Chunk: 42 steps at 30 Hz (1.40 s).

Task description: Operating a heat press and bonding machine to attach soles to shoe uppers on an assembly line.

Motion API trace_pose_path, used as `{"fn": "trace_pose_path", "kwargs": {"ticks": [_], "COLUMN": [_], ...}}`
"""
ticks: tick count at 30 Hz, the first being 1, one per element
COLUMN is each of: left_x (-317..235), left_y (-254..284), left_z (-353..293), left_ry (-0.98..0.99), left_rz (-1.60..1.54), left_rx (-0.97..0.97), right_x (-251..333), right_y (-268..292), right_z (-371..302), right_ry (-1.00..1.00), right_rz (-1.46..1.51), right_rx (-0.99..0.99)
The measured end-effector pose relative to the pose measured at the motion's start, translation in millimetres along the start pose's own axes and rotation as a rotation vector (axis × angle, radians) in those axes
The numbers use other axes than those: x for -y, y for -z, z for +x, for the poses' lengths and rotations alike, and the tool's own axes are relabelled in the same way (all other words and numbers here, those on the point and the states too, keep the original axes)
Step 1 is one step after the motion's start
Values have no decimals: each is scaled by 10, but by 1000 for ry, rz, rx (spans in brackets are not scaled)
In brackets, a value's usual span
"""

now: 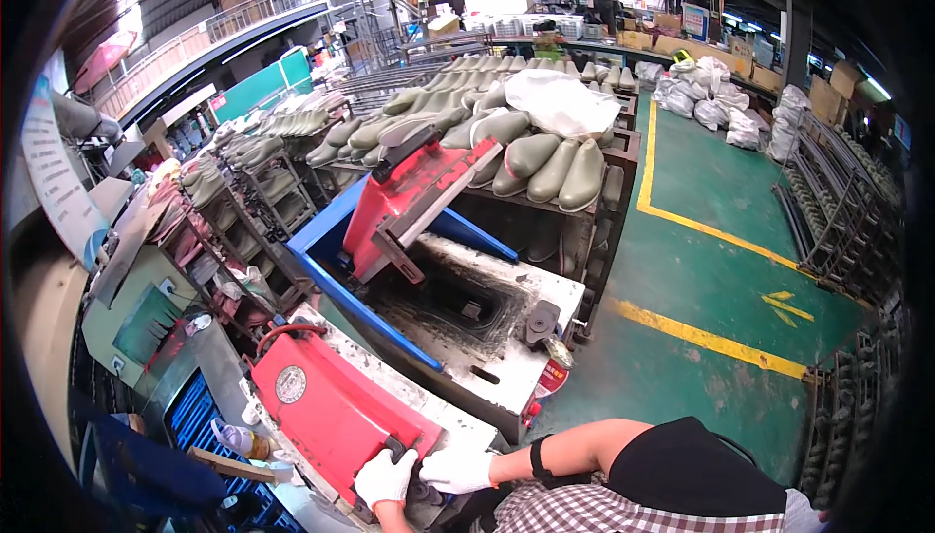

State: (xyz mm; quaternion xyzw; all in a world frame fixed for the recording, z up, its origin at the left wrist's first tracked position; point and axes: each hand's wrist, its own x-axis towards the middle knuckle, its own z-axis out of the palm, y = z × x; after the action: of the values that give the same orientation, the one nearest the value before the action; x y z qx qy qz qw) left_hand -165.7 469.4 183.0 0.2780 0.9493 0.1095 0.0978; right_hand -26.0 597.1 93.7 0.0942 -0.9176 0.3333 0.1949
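Note:
A red machine lid point(336, 406) with a round emblem lies lowered on its white-topped base at my front left. My left hand point(386, 480), in a white knit glove, is closed on the dark handle point(394, 447) at the lid's near edge. Right beside it, my right hand point(460, 471), gloved too, has its fingers curled in by the same edge. What the right fingers hold, if anything, is hidden. Just beyond, a second red lid point(409, 197) stands raised over a dark, open machine well point(467, 309).
Racks of olive-green boots point(579, 177) stand behind the machines, with a white sack point(560, 102) on top. Blue panels point(365, 309) flank the raised lid. A blue plastic crate point(200, 421) is at the left. Yellow lines point(706, 340) mark the green floor at the right.

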Motion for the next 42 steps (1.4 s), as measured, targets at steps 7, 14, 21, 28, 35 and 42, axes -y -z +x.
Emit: {"fn": "trace_pose_path", "kwargs": {"ticks": [7,14,21,28,35,42], "left_x": [-22,-35,-41,-35,-21,-46], "left_y": [49,40,72,60,70,94], "left_z": [29,1,-4,0,23,23], "left_ry": [36,20,21,15,21,32], "left_rz": [32,12,27,27,37,33], "left_rx": [107,18,21,12,49,66], "right_x": [-38,-50,-7,-36,-47,15], "right_y": [-60,-78,-23,-76,-100,-8], "right_z": [10,7,31,19,45,75], "right_ry": [-2,6,-27,-2,-4,-44], "right_rz": [-12,-37,-39,-25,-54,-58], "right_rx": [-12,-17,28,-25,-6,55]}}
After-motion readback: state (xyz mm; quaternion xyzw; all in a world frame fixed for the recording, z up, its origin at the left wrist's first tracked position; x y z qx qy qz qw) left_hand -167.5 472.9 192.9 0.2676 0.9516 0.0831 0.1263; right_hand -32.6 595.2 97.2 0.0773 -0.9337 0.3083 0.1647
